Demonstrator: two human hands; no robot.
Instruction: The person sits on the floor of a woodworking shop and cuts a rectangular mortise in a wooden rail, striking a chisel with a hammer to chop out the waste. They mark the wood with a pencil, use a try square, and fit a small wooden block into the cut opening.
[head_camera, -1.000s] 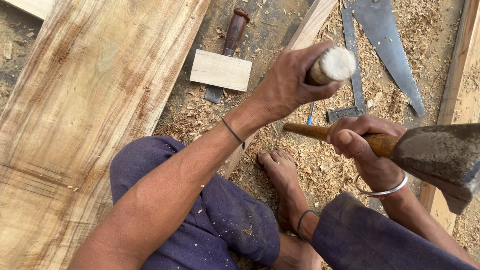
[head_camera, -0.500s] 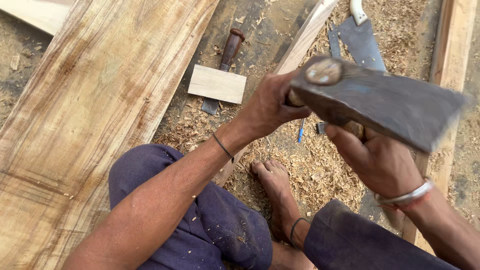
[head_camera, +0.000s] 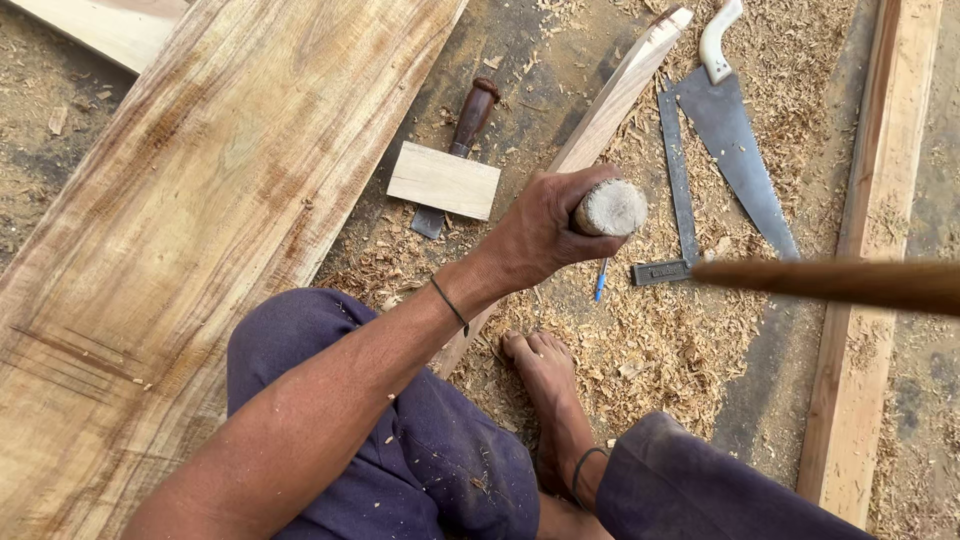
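Note:
My left hand (head_camera: 545, 235) is closed around a chisel, whose round pale wooden handle end (head_camera: 612, 207) sticks out above my fist. The chisel stands over a narrow wooden batten (head_camera: 612, 100) that runs diagonally across the ground. A brown wooden tool handle (head_camera: 830, 283) reaches in from the right edge, blurred, level with the chisel top but apart from it. Its head and my right hand are outside the frame. My bare foot (head_camera: 548, 385) rests on wood shavings beside the batten.
A wide pale plank (head_camera: 190, 230) fills the left. A small wooden block (head_camera: 443, 180) lies on a dark-handled chisel (head_camera: 472, 115). A handsaw (head_camera: 735, 140), a try square (head_camera: 680, 200) and a blue pencil (head_camera: 599, 281) lie among shavings. A long board (head_camera: 865, 250) runs along the right.
Half a second ago the heavy metal tool head was on the chisel top, held by my right hand. It has since swung off to the right, leaving only its handle visible.

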